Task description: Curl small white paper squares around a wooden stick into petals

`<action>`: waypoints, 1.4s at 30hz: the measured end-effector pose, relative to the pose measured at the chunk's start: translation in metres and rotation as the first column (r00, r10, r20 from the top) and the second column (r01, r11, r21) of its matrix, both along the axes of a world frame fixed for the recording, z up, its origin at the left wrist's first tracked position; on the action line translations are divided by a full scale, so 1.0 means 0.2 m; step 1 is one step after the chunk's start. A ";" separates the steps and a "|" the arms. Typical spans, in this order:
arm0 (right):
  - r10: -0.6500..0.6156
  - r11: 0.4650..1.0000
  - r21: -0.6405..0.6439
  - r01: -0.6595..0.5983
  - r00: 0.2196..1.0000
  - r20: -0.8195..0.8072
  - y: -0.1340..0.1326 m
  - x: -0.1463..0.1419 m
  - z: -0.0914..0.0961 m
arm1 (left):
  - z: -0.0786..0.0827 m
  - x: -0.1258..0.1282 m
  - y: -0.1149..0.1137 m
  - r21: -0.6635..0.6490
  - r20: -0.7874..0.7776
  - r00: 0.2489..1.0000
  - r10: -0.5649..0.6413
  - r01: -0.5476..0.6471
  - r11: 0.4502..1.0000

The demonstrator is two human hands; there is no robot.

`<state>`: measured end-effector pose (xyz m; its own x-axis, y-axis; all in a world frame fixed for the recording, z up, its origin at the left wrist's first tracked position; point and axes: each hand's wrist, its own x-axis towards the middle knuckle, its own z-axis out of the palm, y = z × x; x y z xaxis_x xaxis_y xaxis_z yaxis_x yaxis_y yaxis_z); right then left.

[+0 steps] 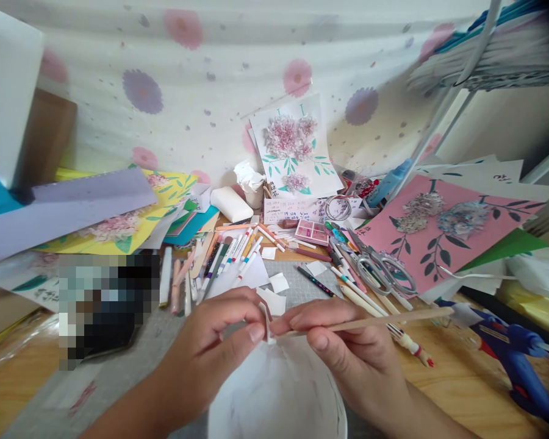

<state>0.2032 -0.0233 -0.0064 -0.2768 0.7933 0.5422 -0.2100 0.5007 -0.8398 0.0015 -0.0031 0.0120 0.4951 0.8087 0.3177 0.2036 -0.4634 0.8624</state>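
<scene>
1. Over the white bowl (277, 399), the left hand (216, 344) pinches a paper piece (268, 331), the right hand (359, 353) a wooden stick (412, 316).
2. Seemingly, the stick's tip is working the paper.
3. Next, I'd say, both hands need a steady, light pinch.

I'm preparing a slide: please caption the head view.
Left hand pinches a paper piece, right hand holds a stick, above a white bowl.

A craft workspace is indicated by a glue gun (494, 332), scissors (376, 258), markers (247, 262) and a cutting mat (297, 289); flower pictures (286, 143) are also noted.
</scene>
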 end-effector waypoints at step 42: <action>-0.109 0.987 0.116 0.107 0.994 0.009 0.00 -0.01 0.02 | -0.02 0.01 -0.01 0.223 -0.095 0.979 0.180 -0.155 0.962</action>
